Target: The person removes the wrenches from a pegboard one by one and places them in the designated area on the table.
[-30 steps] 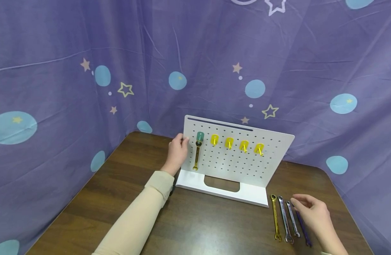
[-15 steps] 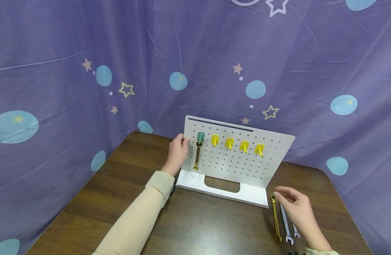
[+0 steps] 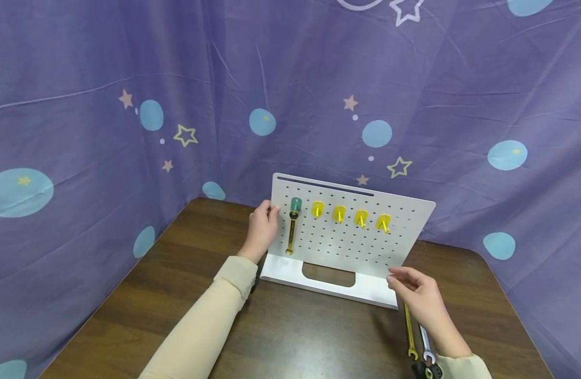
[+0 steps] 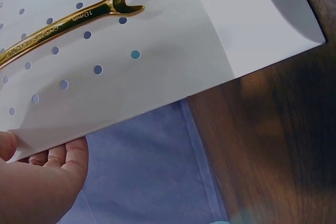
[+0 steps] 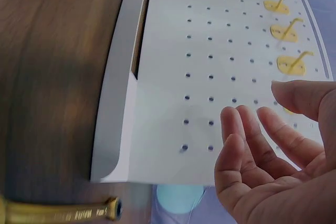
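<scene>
My left hand (image 3: 262,229) holds the left edge of a white pegboard (image 3: 328,239), thumb in front and fingers behind. From a green hook (image 3: 296,203) at the board's left hangs a gold combination wrench (image 3: 292,234), open end down; "10mm" shows on it in the left wrist view. To its right, several yellow hooks (image 3: 339,214) carry nothing. My right hand (image 3: 420,300) hovers by the board's lower right corner, fingers loosely bent and nothing between them. Beneath it lie another gold wrench (image 3: 410,337) and a silver wrench (image 3: 426,345), partly covered by my hand and forearm.
The pegboard's white base (image 3: 283,267) stands on a dark wooden table (image 3: 290,326). Purple curtain (image 3: 309,79) with stars and blue dots hangs behind and at the left. A dark wrist device (image 3: 426,371) sits at my right cuff.
My right hand has moved left from above the wrenches to the board's lower right corner, with nothing in it. The purple wrench is now hidden from view. My left hand stays on the board.
</scene>
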`<state>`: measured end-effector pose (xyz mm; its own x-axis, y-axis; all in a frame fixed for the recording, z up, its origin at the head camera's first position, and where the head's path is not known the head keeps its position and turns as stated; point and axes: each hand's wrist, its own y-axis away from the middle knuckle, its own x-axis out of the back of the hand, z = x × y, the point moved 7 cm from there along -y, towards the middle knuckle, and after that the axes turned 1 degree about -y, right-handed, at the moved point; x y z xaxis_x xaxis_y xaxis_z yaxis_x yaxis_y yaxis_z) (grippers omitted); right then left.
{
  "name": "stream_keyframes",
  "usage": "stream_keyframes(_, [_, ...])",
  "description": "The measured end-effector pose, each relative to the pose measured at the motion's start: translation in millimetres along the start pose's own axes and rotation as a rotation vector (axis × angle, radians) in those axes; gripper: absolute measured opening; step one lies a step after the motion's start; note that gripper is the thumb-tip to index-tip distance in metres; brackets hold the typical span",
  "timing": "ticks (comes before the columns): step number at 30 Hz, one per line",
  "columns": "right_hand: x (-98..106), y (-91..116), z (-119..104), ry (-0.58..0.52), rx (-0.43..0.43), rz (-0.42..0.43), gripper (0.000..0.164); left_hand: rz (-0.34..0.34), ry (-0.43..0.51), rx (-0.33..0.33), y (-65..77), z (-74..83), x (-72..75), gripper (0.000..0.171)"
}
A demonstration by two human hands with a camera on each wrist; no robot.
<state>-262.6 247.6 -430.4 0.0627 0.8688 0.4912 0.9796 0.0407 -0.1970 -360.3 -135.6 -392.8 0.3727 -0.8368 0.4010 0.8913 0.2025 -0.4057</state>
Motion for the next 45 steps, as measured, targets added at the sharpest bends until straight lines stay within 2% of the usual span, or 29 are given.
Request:
stream_keyframes(12, [-24.0,-9.5,-13.9,-0.066,-0.004,-0.041,0.029,0.003,-0.003,-0.002,-0.6,-0.1,0.1,0.021])
stream_keyframes(27, [-48.1,-18.1,-27.4,-0.051,0.049,-0.06,0.021,0.005,0.007,-0.005,-1.8,-2.6,-0.7,0.02])
stream_keyframes(45, [-83.0,-28.5,-47.6,-0.082,0.041,-0.113,0.019,0.021,0.01,-0.016,-1.3,-0.6,0.3,0.017])
